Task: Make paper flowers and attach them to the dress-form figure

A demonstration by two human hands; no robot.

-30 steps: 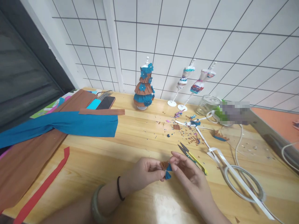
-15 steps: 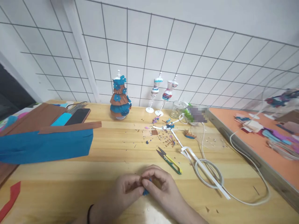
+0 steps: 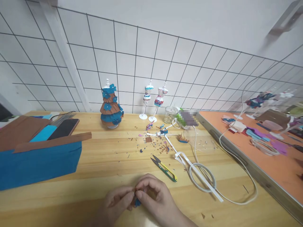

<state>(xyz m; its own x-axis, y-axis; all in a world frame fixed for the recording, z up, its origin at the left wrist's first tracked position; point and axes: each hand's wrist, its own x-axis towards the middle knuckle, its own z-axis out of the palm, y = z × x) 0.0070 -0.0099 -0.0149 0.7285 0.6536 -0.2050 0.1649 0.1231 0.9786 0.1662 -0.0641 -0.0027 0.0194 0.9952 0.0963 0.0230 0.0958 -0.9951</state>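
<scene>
Near the front edge of the table, my left hand point(image 3: 119, 200) and my right hand point(image 3: 155, 194) meet fingertip to fingertip. Both are closed in a pinch on a small blue and brown piece of crepe paper point(image 3: 137, 202). Its blue part shows below my right thumb, while the fingers cover most of the rest. Thread snips point(image 3: 164, 168) with yellow and green handles lie just beyond my right hand. At the back stands a small dress form point(image 3: 110, 108) in a tiered brown and blue paper dress with blue flowers.
Blue crepe paper point(image 3: 42, 164) and a phone point(image 3: 63, 129) lie at left. Paper scraps point(image 3: 163, 146) litter the middle. Two small dress forms point(image 3: 147, 97) and a glass jar point(image 3: 170, 115) stand behind. A coiled white cable point(image 3: 202, 190) lies at right, beside an orange-topped table point(image 3: 239, 148).
The view has turned to the right, so everything sits further left. Both hands keep their pinch on the small paper piece, with slight shifts of the fingers.
</scene>
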